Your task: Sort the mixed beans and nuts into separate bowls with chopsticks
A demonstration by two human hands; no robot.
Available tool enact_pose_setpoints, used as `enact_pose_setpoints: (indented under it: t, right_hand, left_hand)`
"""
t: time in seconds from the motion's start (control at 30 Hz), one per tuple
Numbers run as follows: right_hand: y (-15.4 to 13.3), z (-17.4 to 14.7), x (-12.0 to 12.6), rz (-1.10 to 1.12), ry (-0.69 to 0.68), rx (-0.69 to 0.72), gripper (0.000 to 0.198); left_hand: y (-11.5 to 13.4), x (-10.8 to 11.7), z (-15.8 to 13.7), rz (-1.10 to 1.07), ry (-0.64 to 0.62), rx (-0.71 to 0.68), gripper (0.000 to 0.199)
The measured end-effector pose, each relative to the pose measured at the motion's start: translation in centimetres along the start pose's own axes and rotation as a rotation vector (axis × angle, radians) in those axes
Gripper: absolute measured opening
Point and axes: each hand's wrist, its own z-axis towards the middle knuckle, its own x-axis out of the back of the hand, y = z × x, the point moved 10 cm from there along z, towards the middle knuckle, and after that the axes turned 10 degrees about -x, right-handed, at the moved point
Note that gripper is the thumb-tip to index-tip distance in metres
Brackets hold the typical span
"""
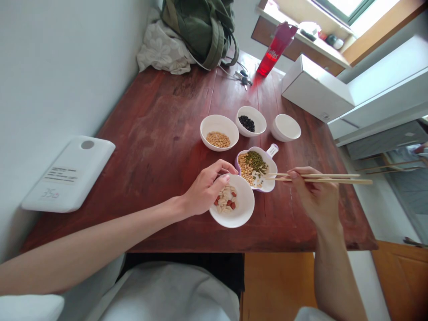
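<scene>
My left hand (pixel 210 185) grips the rim of a white bowl (pixel 245 200), tilted toward me, with pale and reddish-brown nuts (pixel 226 199) in it. In my right hand (pixel 312 191) is a pair of wooden chopsticks (pixel 337 178), held sideways. Their tips reach into a white, purple-edged, flower-shaped dish (pixel 270 183) with a short handle. Yellow beans (pixel 245 168) lie at that dish's left side, green beans (pixel 254 160) at its back, and a few pale pieces near the chopstick tips. Whether the tips pinch anything is too small to tell.
Behind the dish stand a bowl of yellow beans (pixel 218 139), a bowl of black beans (pixel 246 123) and another white bowl (pixel 288 128). A white scale (pixel 70 176) lies at left. Farther back are a green bag (pixel 200 31), keys (pixel 244 79), a red bottle (pixel 274 51) and a white box (pixel 316 91).
</scene>
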Motion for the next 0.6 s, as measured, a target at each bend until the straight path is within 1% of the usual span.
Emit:
enact_pose_setpoints:
  t: [0.23,0.43,0.6]
  right_hand:
    - [-1.0,0.5,-0.8,-0.058,-0.035,0.072,0.020]
    - [-1.8,0.2,-1.7,-0.025,-0.102,0.169,0.016]
    - [-1.6,-0.2,-2.0,-0.004,-0.141,0.216,0.012]
  left_hand:
    - [0.2,-0.1,0.0,0.000,-0.002,-0.006,0.019]
    - [0.4,0.0,0.1,0.014,0.003,-0.011,0.019]
    - [0.6,0.0,0.2,0.021,0.007,-0.011,0.019]
